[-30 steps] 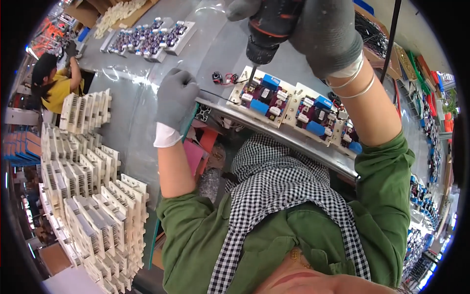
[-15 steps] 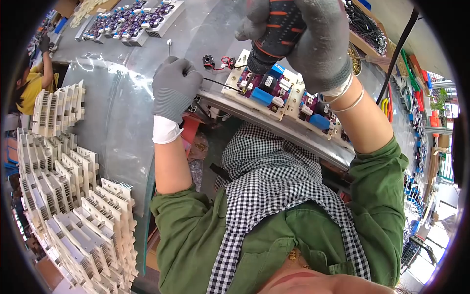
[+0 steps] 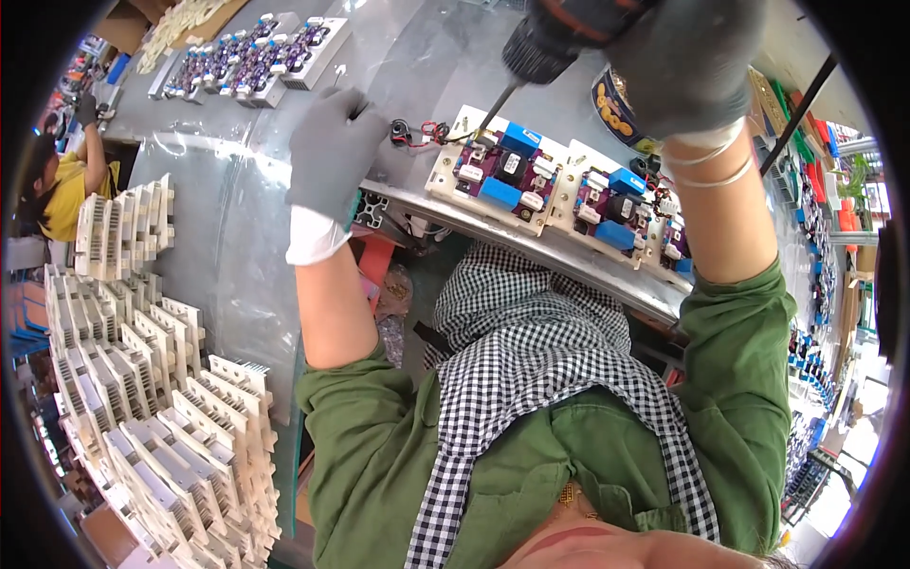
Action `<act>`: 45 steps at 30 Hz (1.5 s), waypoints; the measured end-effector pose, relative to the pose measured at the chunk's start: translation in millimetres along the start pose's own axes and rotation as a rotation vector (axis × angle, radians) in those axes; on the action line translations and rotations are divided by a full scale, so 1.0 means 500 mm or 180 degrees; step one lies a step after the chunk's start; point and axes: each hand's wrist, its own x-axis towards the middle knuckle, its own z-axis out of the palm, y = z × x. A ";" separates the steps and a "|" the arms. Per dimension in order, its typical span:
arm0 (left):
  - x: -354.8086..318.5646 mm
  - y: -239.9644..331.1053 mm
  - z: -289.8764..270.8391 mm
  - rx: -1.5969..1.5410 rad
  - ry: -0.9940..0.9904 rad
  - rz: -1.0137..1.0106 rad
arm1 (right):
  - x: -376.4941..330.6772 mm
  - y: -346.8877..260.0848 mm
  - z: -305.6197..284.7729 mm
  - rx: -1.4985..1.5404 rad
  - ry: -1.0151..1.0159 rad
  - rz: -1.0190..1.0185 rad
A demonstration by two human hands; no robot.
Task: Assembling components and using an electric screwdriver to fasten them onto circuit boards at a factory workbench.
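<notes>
My right hand (image 3: 697,76), in a grey glove, grips a black and orange power screwdriver (image 3: 545,47) at the top. Its long bit (image 3: 498,106) slants down to the upper left part of a purple circuit board (image 3: 507,169). That board carries blue and white components and sits on a cream metal heat sink (image 3: 444,180) at the table edge. My gloved left hand (image 3: 334,152) is closed left of the board, seemingly on a thin black wire. A small white plug (image 3: 339,69) shows just beyond its fingers. A black ring-shaped part (image 3: 400,133) with red and black leads lies between hand and board.
A second board on its heat sink (image 3: 567,194) adjoins on the right. Behind stands a round tin (image 3: 614,109). More finished boards (image 3: 251,57) lie at the far left. Stacked cream heat sinks (image 3: 171,408) fill the left side. A person in yellow (image 3: 64,194) sits beyond.
My right hand and the screwdriver have shifted right, the tool now tilted with its bit exposed. The round tin has come into view. My left hand stays nearly in place.
</notes>
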 end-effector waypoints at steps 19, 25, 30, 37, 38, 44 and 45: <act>0.255 0.451 0.386 0.2440 -0.1638 0.2081 | -0.087 -0.255 -0.412 -0.1441 0.1654 0.0134; 0.217 0.534 0.553 0.0647 -0.1773 0.2569 | -0.131 -0.264 -0.464 -0.1189 0.1503 0.0140; 0.249 0.524 0.442 0.0051 -0.0223 0.3222 | -0.144 -0.256 -0.458 -0.1220 0.1217 0.0255; -0.017 0.376 0.044 -0.0946 0.0502 0.2093 | -0.130 -0.207 -0.391 -0.1407 0.1244 0.0147; -0.061 0.335 0.042 -0.1269 0.0686 0.1594 | -0.124 -0.191 -0.385 -0.1358 0.1126 0.0154; -0.160 0.156 0.031 -0.1476 0.0993 0.1221 | -0.101 -0.158 -0.338 -0.0951 0.0881 0.0307; -0.174 0.131 0.026 -0.1419 0.1116 0.1155 | -0.094 -0.135 -0.311 -0.0864 0.0822 0.0346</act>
